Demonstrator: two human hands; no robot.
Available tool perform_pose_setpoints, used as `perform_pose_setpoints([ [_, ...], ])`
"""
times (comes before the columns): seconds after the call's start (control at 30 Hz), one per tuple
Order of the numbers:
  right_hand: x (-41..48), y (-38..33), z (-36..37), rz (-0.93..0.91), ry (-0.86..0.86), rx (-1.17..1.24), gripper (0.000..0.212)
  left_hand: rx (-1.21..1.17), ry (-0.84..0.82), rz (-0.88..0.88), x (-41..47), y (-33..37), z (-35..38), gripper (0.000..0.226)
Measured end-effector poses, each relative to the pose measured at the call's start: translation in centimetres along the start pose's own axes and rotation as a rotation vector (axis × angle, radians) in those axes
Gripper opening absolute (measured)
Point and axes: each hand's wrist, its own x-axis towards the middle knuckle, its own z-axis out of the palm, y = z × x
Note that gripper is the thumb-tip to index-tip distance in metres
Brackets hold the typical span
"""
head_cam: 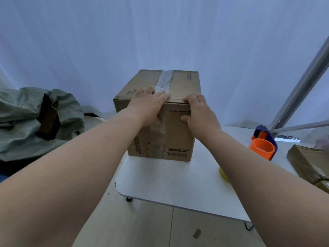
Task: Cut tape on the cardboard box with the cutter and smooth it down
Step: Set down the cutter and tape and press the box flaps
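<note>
A brown cardboard box (179, 132) stands upright on the white table (169, 184). A strip of clear tape (164, 80) runs along the middle of its top and down the near face. My left hand (151, 104) lies flat over the near top edge, fingers on the tape, thumb on the front face. My right hand (199, 111) presses the same edge just to the right, fingers on top, thumb on the front. Neither hand holds a tool. The orange and blue tape cutter (263, 143) rests on the table to the right of the box.
A flattened cardboard piece (309, 163) lies at the table's right edge. A yellow object (223, 173) peeks out beneath my right forearm. A green woven sack (26, 122) sits on the floor at left. A metal frame pole (302, 90) slants at right.
</note>
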Motion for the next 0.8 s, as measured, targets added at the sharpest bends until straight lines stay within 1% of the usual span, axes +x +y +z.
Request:
perform_pose_setpoints([
  [0.1,1.4,0.0,0.8,0.015,0.008,-0.048,0.045,-0.021,0.013,-0.041,1.6,-0.7,0.6,0.083],
  [0.2,2.4,0.5,1.2,0.037,0.0,-0.123,0.057,-0.047,0.108,-0.013,2.0,-1.5,1.4,0.071],
  [0.27,2.7,1.0,1.2,0.046,-0.017,-0.134,0.064,-0.107,0.151,-0.004,1.8,-1.8,2.0,0.068],
  [0.4,2.8,1.2,0.6,0.017,-0.037,-0.134,0.064,-0.244,0.131,0.047,1.4,-2.6,1.6,0.065],
  [0.53,2.1,1.0,0.2,0.011,-0.018,-0.121,0.063,-0.291,0.09,0.092,0.8,-3.1,0.3,0.059],
  [0.6,1.6,0.9,0.1,0.014,-0.02,-0.113,0.062,-0.236,0.057,0.097,0.3,-2.6,-0.3,0.059],
  [0.67,1.0,0.5,-0.1,0.022,-0.056,-0.119,0.063,-0.096,0.047,0.079,-0.2,-1.8,-0.9,0.055],
  [0.73,0.2,0.2,-0.6,0.019,-0.083,-0.145,0.066,0.029,0.067,0.047,-0.8,-0.6,-1.5,0.049],
  [0.8,-1.0,0.1,-1.4,0.005,-0.082,-0.155,0.065,0.073,0.09,0.019,-1.6,0.8,-2.2,0.044],
])
